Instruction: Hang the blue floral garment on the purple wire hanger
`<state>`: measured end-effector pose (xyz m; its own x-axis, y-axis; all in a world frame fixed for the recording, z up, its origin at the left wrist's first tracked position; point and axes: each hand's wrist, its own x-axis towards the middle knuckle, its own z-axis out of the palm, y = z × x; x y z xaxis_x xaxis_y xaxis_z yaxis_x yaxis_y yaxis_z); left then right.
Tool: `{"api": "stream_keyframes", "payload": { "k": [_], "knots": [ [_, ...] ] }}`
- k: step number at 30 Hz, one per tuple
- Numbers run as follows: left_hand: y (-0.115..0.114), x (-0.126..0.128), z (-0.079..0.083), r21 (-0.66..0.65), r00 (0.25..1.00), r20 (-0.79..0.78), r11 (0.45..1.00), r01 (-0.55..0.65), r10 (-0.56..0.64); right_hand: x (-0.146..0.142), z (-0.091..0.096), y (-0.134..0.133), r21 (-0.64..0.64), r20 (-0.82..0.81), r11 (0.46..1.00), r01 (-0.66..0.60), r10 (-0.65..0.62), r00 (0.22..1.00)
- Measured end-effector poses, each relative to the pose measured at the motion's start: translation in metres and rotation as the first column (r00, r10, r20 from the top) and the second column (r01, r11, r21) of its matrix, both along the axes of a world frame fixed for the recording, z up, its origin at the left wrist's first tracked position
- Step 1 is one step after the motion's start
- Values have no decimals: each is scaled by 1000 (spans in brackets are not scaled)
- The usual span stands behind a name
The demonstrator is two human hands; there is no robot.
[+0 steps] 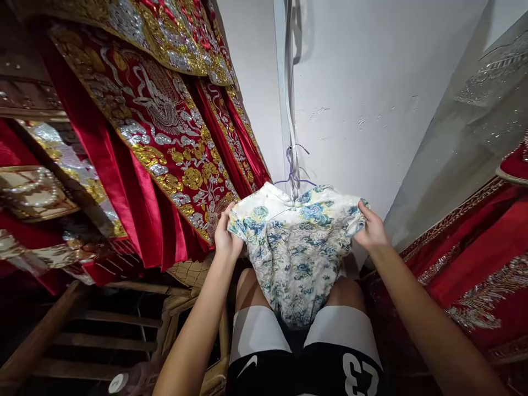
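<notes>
A white short-sleeved garment with blue, green and yellow flowers (301,247) hangs in front of me on a thin purple wire hanger (292,175). My left hand (227,234) pinches the edge of its left-side sleeve. On the other side, my right hand (371,226) grips the opposite sleeve edge between thumb and fingers. The garment is spread wide between both hands, its high collar at the top around the hanger. Its lower end hangs down between my knees.
Red embroidered drapery with gold and silver sequins (177,132) hangs at left. Below it stands a wooden chair or rack (111,330) near a capped bottle (119,382). A pale strip (287,82) runs down the white wall (363,82). More red beaded cloth (474,253) hangs at right.
</notes>
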<state>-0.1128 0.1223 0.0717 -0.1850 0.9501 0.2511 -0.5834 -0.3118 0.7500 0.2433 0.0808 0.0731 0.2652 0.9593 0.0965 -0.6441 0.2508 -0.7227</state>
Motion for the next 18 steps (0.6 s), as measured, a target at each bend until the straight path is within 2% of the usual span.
{"api": "stream_keyframes", "payload": {
  "k": [3, 5, 7, 9, 10, 11, 12, 13, 16, 18],
  "knots": [
    [1, -3, 16, 78, 954, -249, 985, -155, 169, -2, 37, 10, 118, 18, 990, 74, -77, 997],
    [3, -7, 25, 166, 836, -479, 963, -214, 268, -11, 63, 11, 204, 40, 974, 99, -109, 993],
    [3, -11, 31, 262, 677, -654, 941, -216, 337, -25, 80, 1, 236, 113, 971, 41, -70, 991],
    [2, -10, 29, 339, 556, -744, 926, -163, 370, -44, 84, -19, 216, 221, 975, -60, 11, 975],
    [2, -8, 26, 358, 525, -767, 925, -128, 370, -55, 82, -33, 195, 278, 974, -115, 57, 959],
    [1, -3, 20, 361, 518, -777, 927, -99, 358, -65, 77, -47, 168, 337, 970, -177, 112, 935],
    [1, 3, 13, 349, 542, -770, 934, -84, 336, -75, 71, -61, 137, 409, 953, -269, 193, 892],
    [1, 10, 5, 315, 600, -743, 946, -79, 298, -85, 64, -75, 127, 489, 916, -381, 277, 827],
    [0, 33, -18, 184, 803, -577, 982, -52, 151, -106, 47, -103, 59, 680, 717, -695, 481, 554],
    [-2, 45, -26, 121, 846, -532, 992, 42, 30, -114, 41, -110, -4, 702, 587, -810, 579, 415]
  ]
}}
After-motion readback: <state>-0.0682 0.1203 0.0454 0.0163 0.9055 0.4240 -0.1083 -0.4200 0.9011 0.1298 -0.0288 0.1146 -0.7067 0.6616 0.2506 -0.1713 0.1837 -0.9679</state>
